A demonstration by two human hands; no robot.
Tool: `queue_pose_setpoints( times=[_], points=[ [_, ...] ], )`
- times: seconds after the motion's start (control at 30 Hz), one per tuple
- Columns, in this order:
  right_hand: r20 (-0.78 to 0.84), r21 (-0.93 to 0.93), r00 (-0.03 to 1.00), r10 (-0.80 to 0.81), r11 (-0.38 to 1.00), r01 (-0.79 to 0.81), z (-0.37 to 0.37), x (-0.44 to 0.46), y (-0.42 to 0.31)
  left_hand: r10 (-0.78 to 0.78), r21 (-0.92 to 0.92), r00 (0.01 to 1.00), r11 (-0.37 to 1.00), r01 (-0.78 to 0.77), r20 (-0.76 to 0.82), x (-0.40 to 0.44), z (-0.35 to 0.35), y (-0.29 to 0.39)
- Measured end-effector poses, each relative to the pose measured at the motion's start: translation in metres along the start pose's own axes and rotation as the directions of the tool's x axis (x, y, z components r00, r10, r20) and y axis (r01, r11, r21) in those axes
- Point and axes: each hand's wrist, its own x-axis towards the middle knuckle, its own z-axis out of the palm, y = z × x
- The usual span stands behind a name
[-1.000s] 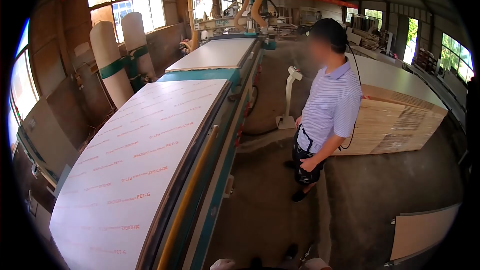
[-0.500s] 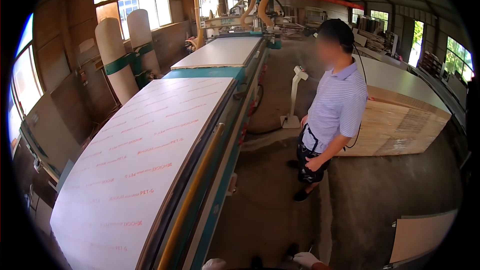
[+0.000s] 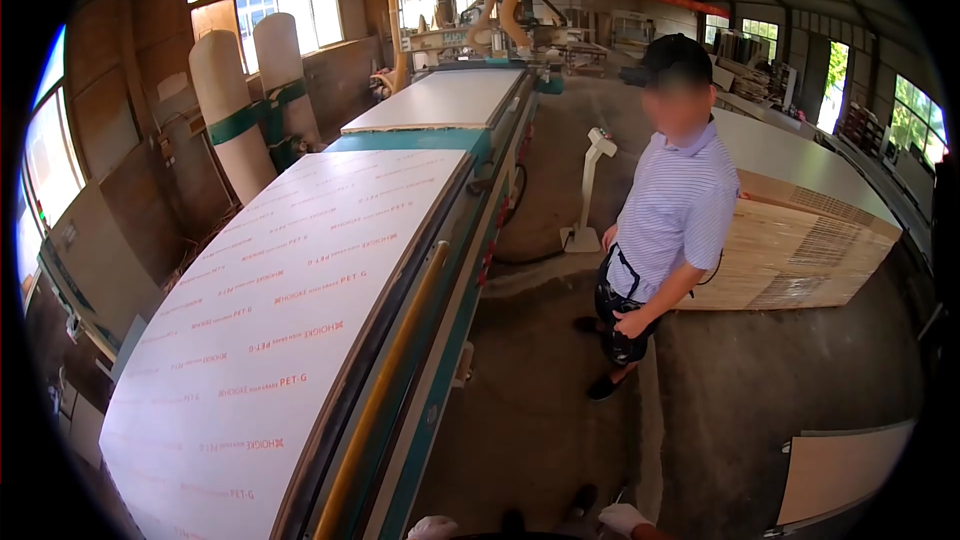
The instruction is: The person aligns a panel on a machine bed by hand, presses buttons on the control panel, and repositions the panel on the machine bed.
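My left hand (image 3: 433, 528), in a pale glove, shows only in part at the bottom edge, just right of the machine's rail; its fingers are hidden. My right hand (image 3: 622, 518), also in a pale glove, is low over the floor. A thin, light-coloured thing sticks up from it, too small to name, and the fingers look closed around it. Left of both hands, a large white board (image 3: 250, 340) with red PET-G print lies on the long machine bed. A yellow bar (image 3: 385, 340) runs along the bed's near side.
A co-worker (image 3: 670, 210) in a striped shirt and dark cap stands right of the machine. Behind them is a wrapped stack of boards (image 3: 790, 250). A control stand (image 3: 588, 195) rises from the floor. Another board (image 3: 440, 100) lies farther along, before the machine head (image 3: 505, 15). A panel (image 3: 845, 475) leans lower right.
The co-worker's head has turned from the machine towards me. The machine head with its hoses has shifted slightly left. My hands have barely moved.
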Motion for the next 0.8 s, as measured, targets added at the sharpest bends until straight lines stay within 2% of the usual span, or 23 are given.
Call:
queue_pose_setpoints(
  times=[0.1, 0.2, 0.3, 0.5, 0.7, 0.8],
  points=[
    [0.108, -0.294, 0.993, -0.05, 0.953, 0.08, -0.002, 0.005, 0.017, 0.006, 0.021, 1.0, 1.0, -0.006, -0.006, 0.002, -0.001, -0.001],
    [0.069, -0.133, 0.998, 0.012, 0.991, -0.003, 0.002, 0.002, 0.024, 0.025, 0.02, 1.0, 0.999, -0.025, 0.007, 0.005, -0.002, -0.004],
    [0.01, -0.008, 0.991, -0.132, 0.991, 0.132, 0.008, 0.001, 0.031, 0.003, 0.023, 1.0, 1.0, -0.003, 0.017, -0.001, -0.006, 0.009],
    [-0.045, 0.093, 0.998, -0.042, 0.995, 0.046, 0.02, 0.017, 0.017, -0.035, -0.045, 0.999, 0.998, 0.036, 0.009, -0.006, -0.001, 0.019],
    [-0.006, 0.251, 0.998, 0.058, 0.966, -0.055, 0.018, 0.015, 0.005, -0.039, -0.052, 0.999, 0.998, 0.039, 0.002, 0.001, 0.004, 0.003],
    [-0.042, 0.224, 0.998, -0.057, 0.972, 0.065, 0.024, 0.023, 0.024, -0.03, -0.046, 0.999, 0.999, 0.029, -0.022, -0.011, 0.002, 0.009]
  ],
)
